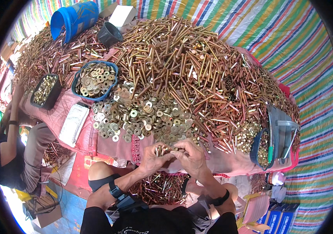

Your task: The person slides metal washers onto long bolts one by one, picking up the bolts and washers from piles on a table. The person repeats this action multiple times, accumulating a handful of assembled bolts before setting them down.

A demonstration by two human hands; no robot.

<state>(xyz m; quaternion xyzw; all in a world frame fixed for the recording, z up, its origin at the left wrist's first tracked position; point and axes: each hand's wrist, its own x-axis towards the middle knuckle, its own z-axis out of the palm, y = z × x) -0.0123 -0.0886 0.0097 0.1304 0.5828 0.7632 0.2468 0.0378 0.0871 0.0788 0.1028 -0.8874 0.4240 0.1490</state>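
Note:
Both hands meet in front of me at the near edge of the heap. My left hand (155, 158) is closed round a few brass-coloured bolts (159, 149), whose ends show above the fingers. Against it, my right hand (192, 156) pinches a small brass-coloured piece (175, 149), too small to tell its kind. Just beyond the hands lies a spread of loose flat washers (143, 117). Behind them rises a large pile of long copper-coloured bolts (174, 62). Small nuts (246, 136) lie in a cluster to the right.
A blue-rimmed basin (114, 84) holds washers; a black bin (52, 102) holds small nuts. A blue bucket (68, 29) lies tipped at the back left. At right stand a dark container (255, 150) and a grey plastic tub (279, 124). Another person (12, 152) sits at left.

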